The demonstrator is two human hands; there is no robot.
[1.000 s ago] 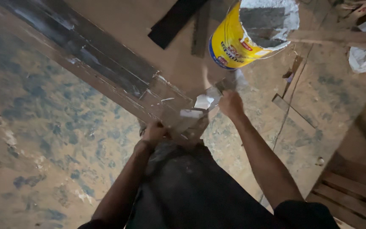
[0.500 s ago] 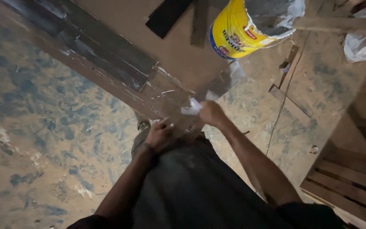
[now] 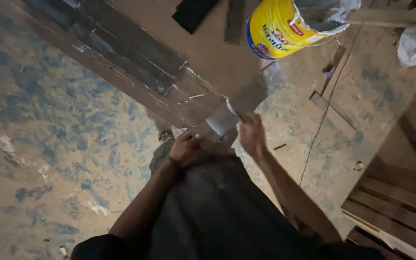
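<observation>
One view is all I have, the head camera looking straight down past my dark trousers to the floor. Both hands sit at the near end of a long wooden plank (image 3: 136, 72) that runs diagonally from the upper left down toward my knees. My left hand (image 3: 185, 148) is pressed against that end, fingers curled over the edge of it; whether they truly clamp it I cannot tell. My right hand (image 3: 251, 135) is closed around something thin and pale, and a flat greyish blade or strip (image 3: 246, 98) reaches up and to the right from it, toward the yellow bucket (image 3: 278, 29). So the strip's long axis crosses the plank's, and the right hand is the nearer to it, at its lower end.

Motion blur smears the strip, so I cannot say what it is, nor where it meets the plank. My trousers hide the plank's very end. A thin cord (image 3: 326, 106) trails across the dusty floor on the right, and wooden slats (image 3: 400, 192) are cut off at the lower right corner.
</observation>
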